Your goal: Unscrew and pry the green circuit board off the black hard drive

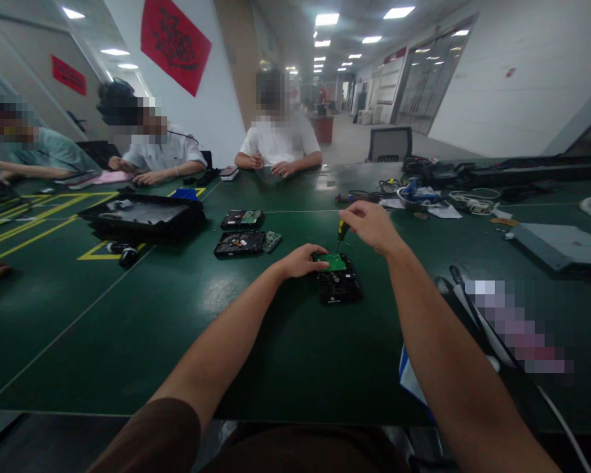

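A black hard drive (339, 289) lies on the green table in front of me, with a green circuit board (333, 263) at its far end. My left hand (301, 261) grips the drive's left side, the thumb over the board's edge. In my right hand (368, 222) is a yellow and black screwdriver (343, 230), held upright by its handle. Its tip points down at the board's far edge; whether it sits in a screw is too small to tell. Small bits, perhaps screws (349, 245), lie just beyond the drive.
Left of my hands are another hard drive (239, 244), a loose circuit board (272, 242) and a drive with its board (242, 219). A black tray (145, 217) stands farther left. Cables (418, 194) and a grey metal box (561, 246) are on the right. Several people sit across the table.
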Action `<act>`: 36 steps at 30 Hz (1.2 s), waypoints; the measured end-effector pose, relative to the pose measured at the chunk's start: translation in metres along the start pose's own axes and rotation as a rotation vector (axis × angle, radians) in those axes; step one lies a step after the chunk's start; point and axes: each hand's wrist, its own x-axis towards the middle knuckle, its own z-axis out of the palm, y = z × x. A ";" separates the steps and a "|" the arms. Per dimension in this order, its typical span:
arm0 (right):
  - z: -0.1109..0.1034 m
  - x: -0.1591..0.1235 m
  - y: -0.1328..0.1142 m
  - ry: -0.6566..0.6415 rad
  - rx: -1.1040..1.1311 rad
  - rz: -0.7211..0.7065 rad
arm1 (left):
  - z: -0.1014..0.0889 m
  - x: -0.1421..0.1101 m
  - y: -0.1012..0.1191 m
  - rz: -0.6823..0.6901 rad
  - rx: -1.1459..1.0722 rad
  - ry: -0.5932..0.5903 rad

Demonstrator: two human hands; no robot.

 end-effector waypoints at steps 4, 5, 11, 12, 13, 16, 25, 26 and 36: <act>0.002 -0.002 -0.002 -0.013 0.097 0.048 | 0.000 -0.001 0.001 -0.025 0.012 0.003; 0.003 -0.002 -0.002 -0.044 0.148 0.048 | -0.001 -0.001 0.001 -0.027 0.015 0.005; 0.003 -0.003 -0.004 -0.160 0.276 0.013 | -0.001 -0.001 0.003 -0.022 0.007 -0.002; 0.002 -0.003 -0.003 -0.144 0.245 0.004 | -0.001 -0.001 0.003 -0.024 0.008 0.000; 0.002 -0.002 -0.003 -0.117 0.196 -0.003 | -0.001 -0.001 0.003 -0.023 0.011 0.000; 0.000 -0.001 -0.003 -0.013 0.036 0.005 | -0.002 -0.002 0.004 -0.013 0.018 -0.006; -0.002 -0.004 -0.008 -0.039 0.019 0.019 | 0.000 0.000 0.000 0.001 0.019 0.003; -0.002 -0.003 -0.007 -0.042 0.020 0.014 | 0.001 0.001 0.000 -0.004 0.013 0.000; -0.002 0.003 0.004 0.028 -0.038 -0.073 | -0.001 -0.001 0.002 0.018 0.006 -0.002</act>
